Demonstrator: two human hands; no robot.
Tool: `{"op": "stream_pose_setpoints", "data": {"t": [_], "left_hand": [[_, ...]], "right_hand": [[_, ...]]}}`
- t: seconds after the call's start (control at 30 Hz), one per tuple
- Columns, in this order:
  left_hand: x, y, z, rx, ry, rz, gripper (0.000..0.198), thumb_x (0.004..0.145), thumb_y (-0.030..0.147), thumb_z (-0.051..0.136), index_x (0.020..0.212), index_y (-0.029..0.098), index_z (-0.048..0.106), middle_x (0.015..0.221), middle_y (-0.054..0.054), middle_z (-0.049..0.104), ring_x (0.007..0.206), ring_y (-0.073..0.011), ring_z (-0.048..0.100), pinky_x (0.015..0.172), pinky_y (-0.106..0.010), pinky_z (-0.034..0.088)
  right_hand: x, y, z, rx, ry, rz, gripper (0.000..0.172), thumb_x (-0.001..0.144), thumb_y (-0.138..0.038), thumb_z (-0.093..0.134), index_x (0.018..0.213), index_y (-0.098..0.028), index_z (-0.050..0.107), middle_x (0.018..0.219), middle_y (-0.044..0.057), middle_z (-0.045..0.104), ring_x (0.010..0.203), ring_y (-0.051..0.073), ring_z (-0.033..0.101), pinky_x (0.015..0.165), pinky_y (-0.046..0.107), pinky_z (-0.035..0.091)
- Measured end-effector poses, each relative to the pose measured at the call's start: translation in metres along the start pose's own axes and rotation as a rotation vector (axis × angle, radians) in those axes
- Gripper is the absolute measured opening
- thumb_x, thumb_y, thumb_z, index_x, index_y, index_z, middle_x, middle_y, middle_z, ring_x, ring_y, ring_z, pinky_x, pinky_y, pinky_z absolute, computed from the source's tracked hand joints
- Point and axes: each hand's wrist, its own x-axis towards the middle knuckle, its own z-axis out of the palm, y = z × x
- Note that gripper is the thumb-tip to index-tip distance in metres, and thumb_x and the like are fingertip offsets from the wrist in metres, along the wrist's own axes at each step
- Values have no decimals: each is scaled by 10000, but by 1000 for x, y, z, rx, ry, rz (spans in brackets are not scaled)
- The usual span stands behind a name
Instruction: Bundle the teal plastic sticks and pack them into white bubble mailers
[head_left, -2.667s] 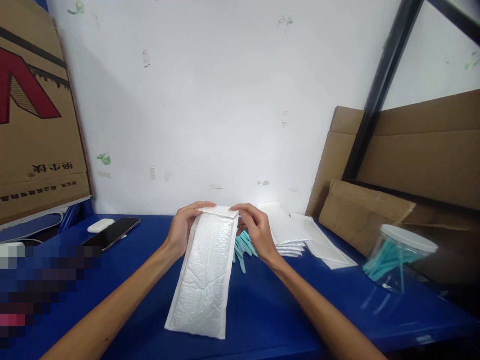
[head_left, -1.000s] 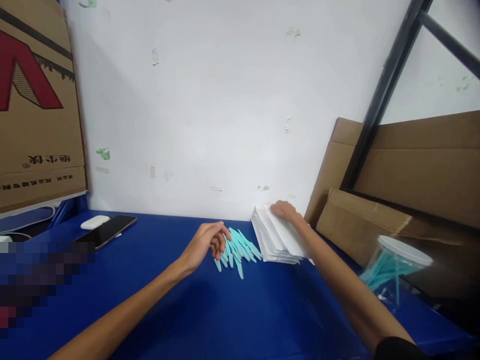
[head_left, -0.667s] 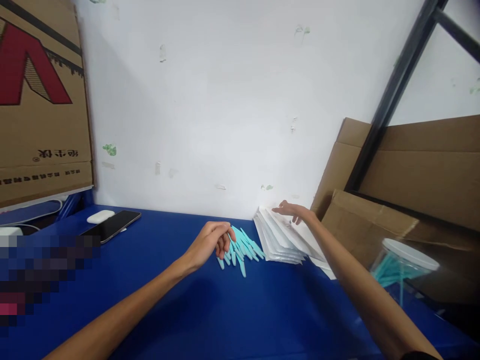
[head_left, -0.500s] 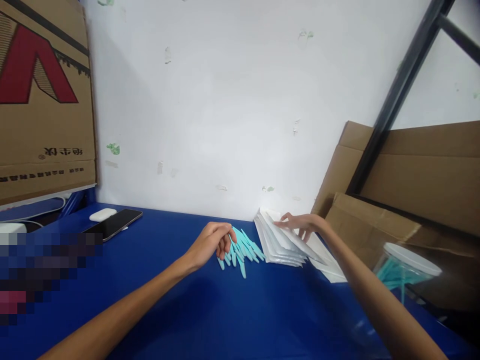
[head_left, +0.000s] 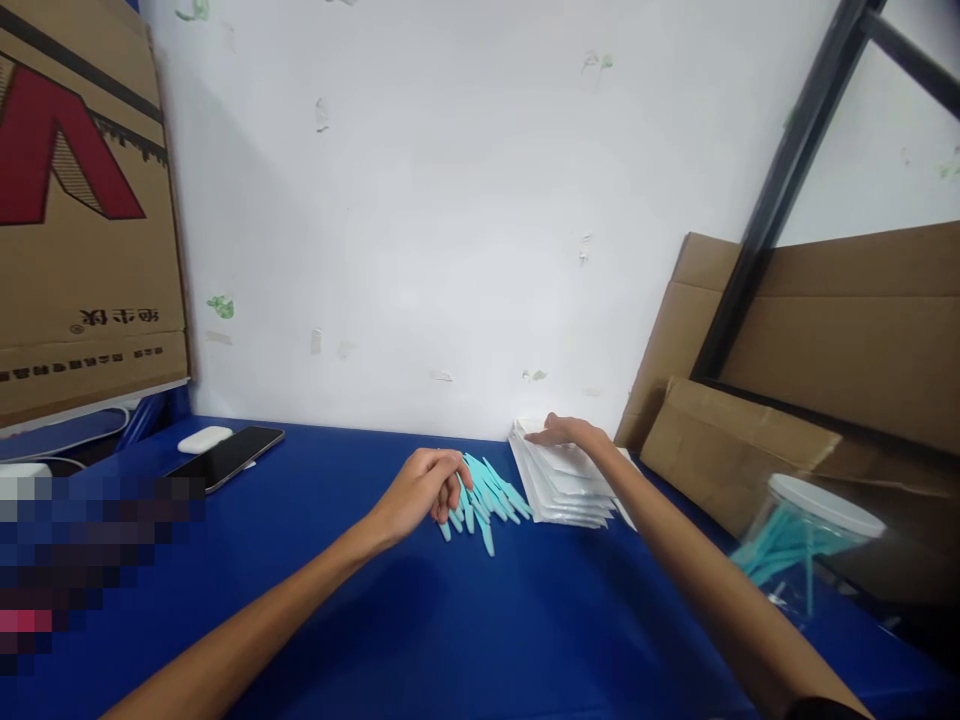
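My left hand (head_left: 424,490) rests at the left end of a fanned pile of slim teal plastic sticks with tapered ends (head_left: 487,495). Its fingers are curled inward over the sticks, and whatever is inside them is hidden. To the right of the pile lies a stack of flat white packets (head_left: 566,490), their near edges stepped. My right hand (head_left: 570,432) is over the far part of this stack, fingers stretched leftward and thumb apart. Its fingertips appear to touch the top packet.
A clear tub with a white lid (head_left: 825,505) holds more teal sticks at the right. At the left lie a phone (head_left: 229,458) and a white case (head_left: 205,440). A large carton (head_left: 90,270) stands beyond them. Folded cardboard (head_left: 735,440) leans near a dark metal post (head_left: 765,230).
My right hand has moved left and farther back over the stack. The packet tilted up under it now lies flatter. My left hand stays by the teal sticks, and the view has shifted slightly.
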Motion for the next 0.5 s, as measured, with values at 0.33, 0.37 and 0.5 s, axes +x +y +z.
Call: {"op": "stream_pose_setpoints", "data": {"t": [0.33,0.37,0.5], "left_hand": [[-3,-1,4,62,-13,-11,455,966,469,407,758,140,642,557,-5,578,414,-103,522,430,-211,381],[-3,-1,4,66,-11,-15,454,964,469,408,757,141,642,556,-5,577,416,-105,521,432,-212,382],[-2,-7,4,98,17,-5,449,959,457,400,741,150,646,557,-5,579,427,-114,521,436,-215,379]], "right_hand": [[2,5,4,45,6,-6,925,675,-614,719,1432,-171,425,1411,200,534,1241,388,546,948,495,471],[1,6,4,55,19,-14,884,694,-596,702,1421,-170,434,1395,199,545,1228,380,556,934,482,476],[-3,14,-2,90,72,-42,772,752,-504,641,1413,-162,437,1361,204,559,1209,371,562,895,455,485]]}}
